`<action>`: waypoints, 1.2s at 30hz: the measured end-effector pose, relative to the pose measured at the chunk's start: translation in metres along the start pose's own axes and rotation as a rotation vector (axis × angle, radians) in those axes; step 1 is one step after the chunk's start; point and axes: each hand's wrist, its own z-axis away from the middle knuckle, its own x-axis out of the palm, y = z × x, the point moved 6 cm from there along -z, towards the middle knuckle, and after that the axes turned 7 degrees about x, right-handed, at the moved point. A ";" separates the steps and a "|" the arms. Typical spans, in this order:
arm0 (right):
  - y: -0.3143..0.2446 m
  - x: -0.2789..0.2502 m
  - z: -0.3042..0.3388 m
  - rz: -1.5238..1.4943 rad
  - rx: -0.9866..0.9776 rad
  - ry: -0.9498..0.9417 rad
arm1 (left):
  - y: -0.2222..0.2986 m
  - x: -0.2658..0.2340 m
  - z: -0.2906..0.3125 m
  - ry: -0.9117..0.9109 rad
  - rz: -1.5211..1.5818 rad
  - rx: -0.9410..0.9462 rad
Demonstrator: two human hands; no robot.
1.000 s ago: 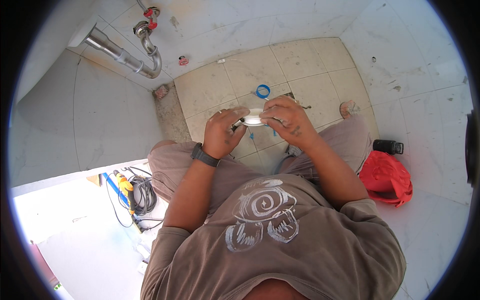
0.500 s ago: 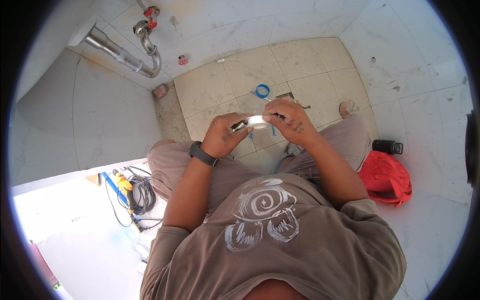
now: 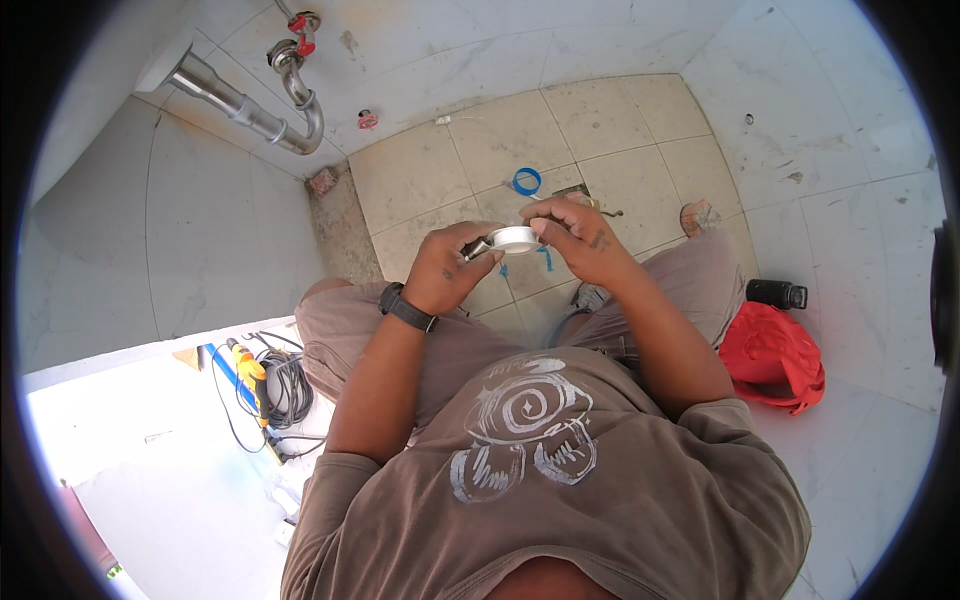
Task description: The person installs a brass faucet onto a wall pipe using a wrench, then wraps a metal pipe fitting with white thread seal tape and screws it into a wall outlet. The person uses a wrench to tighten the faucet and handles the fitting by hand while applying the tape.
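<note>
Between my two hands is a white roll of thread seal tape (image 3: 515, 240), seen nearly edge-on. A small shiny metal fitting (image 3: 476, 248) is pinched in my left hand (image 3: 443, 268), against the left side of the roll. My right hand (image 3: 585, 243) has its thumb and fingers closed on the roll's right edge. Fingers partly cover the fitting, so its full shape is hidden. Below the hands, on the tiled floor, lie a blue ring (image 3: 515, 182) and some blue scraps (image 3: 546, 260).
A metal drain pipe (image 3: 240, 108) and a valve with a red handle (image 3: 305, 45) are at the upper left. To my right lie a red bag (image 3: 770, 355) and a black cylindrical object (image 3: 775, 293). A yellow power tool (image 3: 248, 372) with coiled black cable (image 3: 290, 390) rests at left.
My right hand has shifted slightly, its thumb now higher at the roll's edge. More of the roll's front shows. The left hand stays almost still on the fitting.
</note>
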 end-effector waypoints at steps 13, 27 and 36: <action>0.003 0.000 0.002 -0.236 0.161 -0.007 | -0.015 0.002 0.001 0.041 0.340 -0.237; -0.030 0.026 0.000 -0.334 0.072 -0.277 | -0.035 0.011 0.009 0.090 0.749 -0.498; -0.018 0.023 -0.007 -0.405 0.113 -0.188 | -0.044 0.016 0.009 -0.026 0.700 -0.497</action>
